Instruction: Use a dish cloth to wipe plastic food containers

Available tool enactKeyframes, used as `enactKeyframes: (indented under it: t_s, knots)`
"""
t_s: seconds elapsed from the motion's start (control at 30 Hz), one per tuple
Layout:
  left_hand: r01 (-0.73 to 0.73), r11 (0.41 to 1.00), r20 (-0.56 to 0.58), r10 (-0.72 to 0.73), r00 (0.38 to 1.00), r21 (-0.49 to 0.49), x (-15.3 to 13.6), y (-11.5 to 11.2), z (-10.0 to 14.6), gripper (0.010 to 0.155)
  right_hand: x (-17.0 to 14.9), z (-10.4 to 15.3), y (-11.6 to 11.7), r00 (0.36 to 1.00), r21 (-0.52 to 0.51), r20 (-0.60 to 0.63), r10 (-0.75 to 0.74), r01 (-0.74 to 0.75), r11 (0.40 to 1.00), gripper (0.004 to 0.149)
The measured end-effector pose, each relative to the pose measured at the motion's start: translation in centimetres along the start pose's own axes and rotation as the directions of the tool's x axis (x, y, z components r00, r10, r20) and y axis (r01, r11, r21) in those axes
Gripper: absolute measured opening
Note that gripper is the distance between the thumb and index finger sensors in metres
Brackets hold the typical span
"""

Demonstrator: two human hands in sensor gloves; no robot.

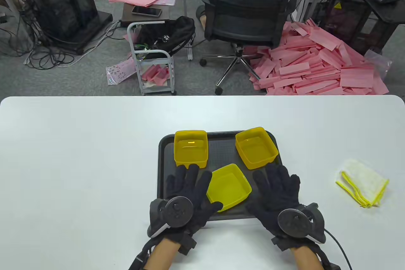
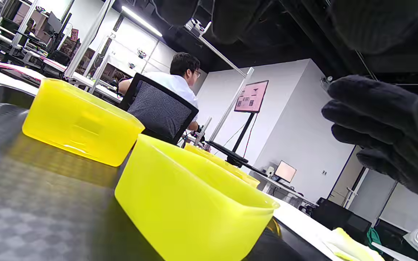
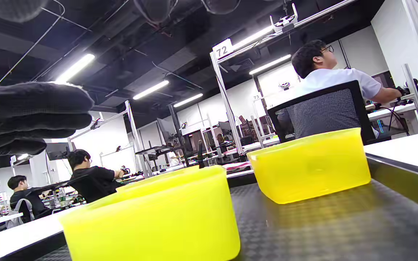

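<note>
A black tray (image 1: pixel 163 168) is sitting at the lower centre of the table view on a white table (image 1: pixel 79 156). Three yellow plastic containers are standing open side up on it: one at the tray's upper left (image 1: pixel 190 148), one at its upper right (image 1: pixel 256 147), and a nearest container (image 1: pixel 228 187) at the lower middle, lying between the two hands.

The left hand (image 1: pixel 186 197) is lying flat over the tray's lower left, fingers spread and holding nothing; its thumb side is just beside the nearest container, though contact cannot be told. The right hand (image 1: pixel 278 198) is lying flat at the tray's lower right, fingers also spread and empty, its fingertips near the upper right container but apart from it.

The dish cloth (image 1: pixel 362 186), folded, white with yellow edging, is lying on the table at the right of the frame, well apart from both hands and off the tray.

The containers are looking thin-walled, light and fairly stiff, with smooth sides that are likely slippery, so a grasp over the rim, pinching one wall, seems safest. The cloth is looking soft and limp; pinching its folded layers together from above should lift it whole.
</note>
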State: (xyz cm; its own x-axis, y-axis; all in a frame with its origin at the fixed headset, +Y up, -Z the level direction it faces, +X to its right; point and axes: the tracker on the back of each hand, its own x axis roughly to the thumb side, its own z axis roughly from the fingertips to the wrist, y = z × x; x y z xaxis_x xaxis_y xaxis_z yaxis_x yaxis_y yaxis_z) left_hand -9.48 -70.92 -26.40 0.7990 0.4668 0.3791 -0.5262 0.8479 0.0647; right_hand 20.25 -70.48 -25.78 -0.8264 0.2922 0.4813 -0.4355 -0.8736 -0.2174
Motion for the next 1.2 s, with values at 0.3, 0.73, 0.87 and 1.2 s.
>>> enactKeyframes:
  t_s: [0.3,0.73,0.87,1.2]
  knots:
    - [-0.007,1.000,0.000,0.007,1.000,-0.011,0.0,0.0,0.0,0.089,0.1,-0.1,0.0,1.000,0.008,-0.004,0.005,-0.005,1.000,0.084]
    - [0.031,0.999,-0.012,-0.031,0.999,-0.010,0.7,-0.4,-0.1,0.079,-0.3,-0.1,0.4,0.999,0.061,-0.047,0.001,0.002,0.998,0.084]
    - [0.081,0.992,-0.008,-0.082,0.997,-0.102,1.2,-2.0,-0.6,0.072,-0.4,-0.1,0.3,0.998,0.064,-0.057,-0.004,0.008,0.998,0.084]
    - [0.199,0.944,-0.018,-0.210,0.977,-0.262,1.9,-6.2,-2.0,0.060,-0.8,-0.1,0.3,0.997,0.084,-0.078,-0.019,0.026,0.996,0.083]
